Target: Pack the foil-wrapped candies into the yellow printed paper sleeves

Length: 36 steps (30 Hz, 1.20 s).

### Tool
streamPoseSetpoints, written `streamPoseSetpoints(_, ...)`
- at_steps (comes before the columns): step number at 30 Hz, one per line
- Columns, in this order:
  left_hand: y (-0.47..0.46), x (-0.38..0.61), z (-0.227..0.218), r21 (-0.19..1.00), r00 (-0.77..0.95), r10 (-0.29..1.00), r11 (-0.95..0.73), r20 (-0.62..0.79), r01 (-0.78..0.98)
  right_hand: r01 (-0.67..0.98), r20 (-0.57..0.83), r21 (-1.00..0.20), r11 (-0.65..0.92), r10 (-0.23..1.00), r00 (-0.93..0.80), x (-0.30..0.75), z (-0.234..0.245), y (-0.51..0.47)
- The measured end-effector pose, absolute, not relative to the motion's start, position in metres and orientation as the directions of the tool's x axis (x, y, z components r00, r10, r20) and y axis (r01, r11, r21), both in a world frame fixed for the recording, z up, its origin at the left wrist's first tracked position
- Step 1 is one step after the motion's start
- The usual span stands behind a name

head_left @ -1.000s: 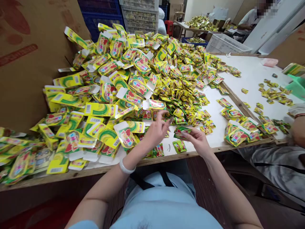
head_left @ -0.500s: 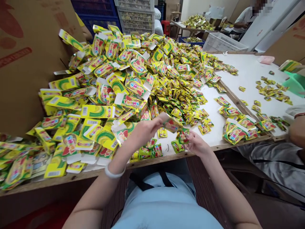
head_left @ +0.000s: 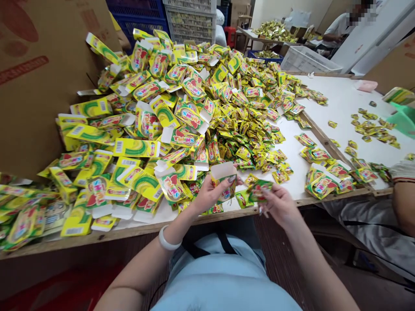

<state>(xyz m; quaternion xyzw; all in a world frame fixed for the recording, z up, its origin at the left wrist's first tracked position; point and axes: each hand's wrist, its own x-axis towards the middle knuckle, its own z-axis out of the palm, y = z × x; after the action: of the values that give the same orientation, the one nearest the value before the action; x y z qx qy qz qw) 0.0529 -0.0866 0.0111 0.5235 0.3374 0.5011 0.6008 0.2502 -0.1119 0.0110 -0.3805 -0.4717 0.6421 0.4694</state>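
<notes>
In the head view, the left hand (head_left: 209,195) has its grip closed around a small yellow and green card box with a white flap standing up (head_left: 223,172). The right hand (head_left: 282,206) pinches a shiny green and yellow wrapped packet (head_left: 260,189) just beside that box, over the front of the white surface with wooden edges (head_left: 345,97). Lots of flat yellow, green and red card boxes (head_left: 136,148) lie in a big heap to the left. They have puffy pink and blue letters; one word looks like "TOONS", but I can't be sure. Some show black-striped barcodes (head_left: 119,147). The tall brown cardboard box (head_left: 29,103) has red print too hard to read, and it blocks the left side like a wall. Tiny yellow and green shiny packets (head_left: 251,134) make a pile behind the hands. A long thin wooden strip (head_left: 320,134) splits the right part. Farther back are blue plastic crates (head_left: 138,19), a pale grey plastic crate stack (head_left: 191,23), a white plastic basket (head_left: 309,61) and another person (head_left: 335,32).
</notes>
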Motion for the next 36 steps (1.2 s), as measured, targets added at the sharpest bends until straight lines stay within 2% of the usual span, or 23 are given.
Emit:
streamPoseSetpoints(2,-0.091,0.053,0.012,0.98,0.332,0.942,0.02,0.048,-0.196,-0.195,0.098,-0.978,0.073,0.987,-0.125,0.259,0.026,-0.108)
streamPoseSetpoints(4,-0.097,0.056,0.014,0.991,0.385,0.923,0.062,-0.011,-0.121,-0.081,0.268,-0.962,0.263,0.962,-0.061,0.259,0.039,-0.104)
streamPoseSetpoints(7,-0.105,0.06,0.017,0.995,0.4,0.916,0.02,0.023,-0.102,0.174,0.513,-0.817,0.549,0.831,-0.216,0.251,0.055,-0.099)
streamPoseSetpoints(8,-0.106,0.059,0.018,0.994,0.398,0.915,-0.021,0.063,-0.11,0.235,0.555,-0.744,0.626,0.774,-0.305,0.248,0.059,-0.099)
streamPoseSetpoints(10,-0.109,0.057,0.02,0.99,0.406,0.903,-0.119,0.14,-0.076,0.297,0.53,-0.653,0.697,0.7,-0.479,0.247,0.064,-0.099)
streamPoseSetpoints(13,-0.112,0.053,0.022,0.976,0.458,0.879,-0.194,0.13,0.096,0.383,0.328,-0.663,0.643,0.71,-0.624,0.251,0.064,-0.101)
streamPoseSetpoints(16,-0.114,0.053,0.021,0.961,0.487,0.871,-0.188,0.068,0.201,0.469,0.206,-0.657,0.591,0.739,-0.642,0.252,0.065,-0.104)
streamPoseSetpoints(18,-0.114,0.054,0.021,0.966,0.516,0.856,-0.159,0.033,0.203,0.478,0.193,-0.675,0.563,0.759,-0.622,0.252,0.069,-0.106)
streamPoseSetpoints(22,-0.116,0.051,0.02,0.99,0.603,0.795,-0.019,-0.07,0.139,0.377,0.177,-0.783,0.495,0.758,-0.628,0.257,0.067,-0.111)
streamPoseSetpoints(26,-0.122,0.05,0.017,0.985,0.641,0.758,0.009,-0.119,0.172,0.345,0.265,-0.768,0.54,0.758,-0.597,0.267,0.044,-0.119)
streamPoseSetpoints(28,-0.126,0.053,0.015,0.986,0.662,0.74,0.009,-0.116,0.164,0.326,0.228,-0.801,0.502,0.76,-0.609,0.269,0.035,-0.125)
streamPoseSetpoints(30,-0.128,0.059,0.012,0.989,0.665,0.738,0.021,-0.113,0.145,0.313,0.129,-0.855,0.413,0.754,-0.644,0.268,0.032,-0.131)
streamPoseSetpoints(33,-0.122,0.067,0.007,0.988,0.643,0.763,-0.043,-0.064,0.15,0.322,0.075,-0.877,0.356,0.764,-0.641,0.267,0.034,-0.136)
streamPoseSetpoints(36,-0.103,0.068,-0.003,0.95,0.658,0.749,-0.254,0.075,0.182,0.368,0.237,-0.82,0.438,0.845,-0.478,0.281,0.039,-0.127)
